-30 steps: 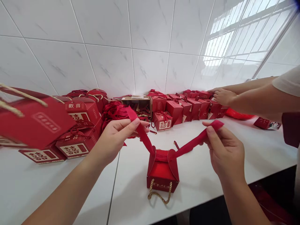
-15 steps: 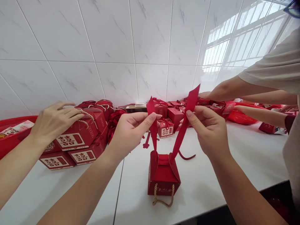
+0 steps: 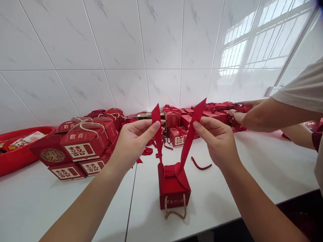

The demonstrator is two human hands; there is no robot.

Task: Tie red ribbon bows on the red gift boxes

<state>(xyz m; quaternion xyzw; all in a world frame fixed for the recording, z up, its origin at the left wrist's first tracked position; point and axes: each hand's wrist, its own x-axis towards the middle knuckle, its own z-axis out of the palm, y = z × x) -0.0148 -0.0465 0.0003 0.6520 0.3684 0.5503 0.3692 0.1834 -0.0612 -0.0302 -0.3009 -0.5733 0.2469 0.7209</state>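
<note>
A small red gift box (image 3: 175, 188) stands on the white table in front of me, its rope handle (image 3: 175, 213) hanging down the near side. A red ribbon (image 3: 189, 143) comes up from both sides of its top, and its two ends stand raised and apart. My left hand (image 3: 136, 143) pinches the left ribbon end between thumb and fingers. The right end is pinched the same way by my right hand (image 3: 218, 137). To the right of the box lies a short dark red cord (image 3: 201, 164).
Stacked red boxes (image 3: 80, 144) with rope handles stand at left, beside a red plastic basin (image 3: 25, 164) holding packets. More red boxes (image 3: 174, 117) line the tiled wall. At right a co-worker's arms (image 3: 262, 114) reach over the boxes there.
Both hands, still pinching the ribbon ends, sit slightly further left in view. Another person's hand has left the stacked boxes at left. The co-worker's arms at right have shifted.
</note>
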